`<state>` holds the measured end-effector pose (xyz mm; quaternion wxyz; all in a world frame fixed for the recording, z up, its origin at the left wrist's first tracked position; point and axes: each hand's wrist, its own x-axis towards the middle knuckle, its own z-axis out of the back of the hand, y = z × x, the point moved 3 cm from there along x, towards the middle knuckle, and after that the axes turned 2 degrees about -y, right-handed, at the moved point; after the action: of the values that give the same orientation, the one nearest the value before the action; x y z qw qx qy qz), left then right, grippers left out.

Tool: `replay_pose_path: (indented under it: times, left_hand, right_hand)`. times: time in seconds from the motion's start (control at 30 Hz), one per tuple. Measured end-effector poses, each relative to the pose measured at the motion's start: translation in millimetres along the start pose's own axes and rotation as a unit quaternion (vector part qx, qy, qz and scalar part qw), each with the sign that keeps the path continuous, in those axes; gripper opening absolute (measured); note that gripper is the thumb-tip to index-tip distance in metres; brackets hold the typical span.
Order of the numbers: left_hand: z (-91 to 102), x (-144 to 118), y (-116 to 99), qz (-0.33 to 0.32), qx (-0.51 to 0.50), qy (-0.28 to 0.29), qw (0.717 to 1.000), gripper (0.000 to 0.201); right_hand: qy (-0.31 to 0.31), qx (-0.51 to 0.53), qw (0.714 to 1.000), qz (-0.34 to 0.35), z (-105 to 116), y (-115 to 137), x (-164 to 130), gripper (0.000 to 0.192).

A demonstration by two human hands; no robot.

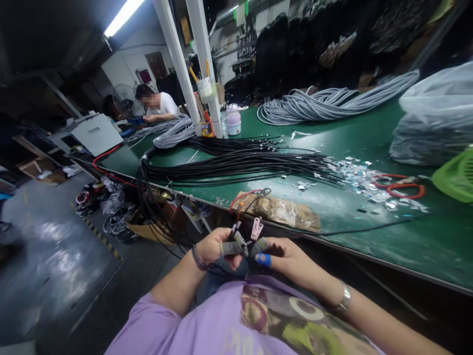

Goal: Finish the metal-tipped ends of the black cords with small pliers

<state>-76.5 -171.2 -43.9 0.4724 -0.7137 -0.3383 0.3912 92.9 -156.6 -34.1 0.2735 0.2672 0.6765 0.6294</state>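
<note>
My left hand [218, 247], with grey tape on its fingers and a beaded bracelet at the wrist, is closed on a thin black cable [234, 231]. Its tip pokes up above the fingers. Close by on the right, my right hand [284, 259] is pinched, with blue tape on the thumb and grey tape on a finger; what it grips is too small to make out. A pink clip [256, 228] stands just above both hands at the table edge. Behind it lies a worn, tape-covered board [284, 211] with red and black wires around it.
Bundled black cables [236, 165] lie across the green table [369, 251] and hang over its edge. Foil scraps [354, 172], orange-handled scissors [402, 187], a green basket [456, 175], a plastic bag [436, 118] and grey cable coils [314, 106] surround them. A person [158, 103] sits farther back.
</note>
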Motion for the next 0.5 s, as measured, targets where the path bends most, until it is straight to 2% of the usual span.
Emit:
replay_pose_path:
  times: [0.13, 0.23, 0.3, 0.4, 0.5]
  left_hand:
    - [8.5, 16.0, -29.5, -0.1, 0.008, -0.082, 0.992, 0.049]
    - [11.8, 31.9, -56.3, -0.178, 0.076, -0.158, 0.968, 0.045]
    - [10.1, 43.8, -74.2, -0.246, 0.143, -0.203, 0.937, 0.041]
    - [3.9, 64.8, -96.6, -0.342, 0.255, -0.252, 0.868, 0.03]
    - [-0.4, 92.9, -110.6, -0.383, 0.339, -0.275, 0.814, 0.02]
  right_hand:
    - [0.004, -0.125, 0.992, 0.008, 24.3, 9.8, 0.2, 0.047]
    - [-0.042, -0.239, 0.968, 0.066, 50.8, 21.6, 3.2, 0.052]
    - [-0.085, -0.297, 0.945, 0.107, 70.4, 31.3, 6.2, 0.055]
    - [-0.124, -0.336, 0.925, 0.129, 98.5, 45.1, 15.3, 0.056]
    - [-0.158, -0.337, 0.916, 0.147, 122.3, 58.4, 30.8, 0.049]
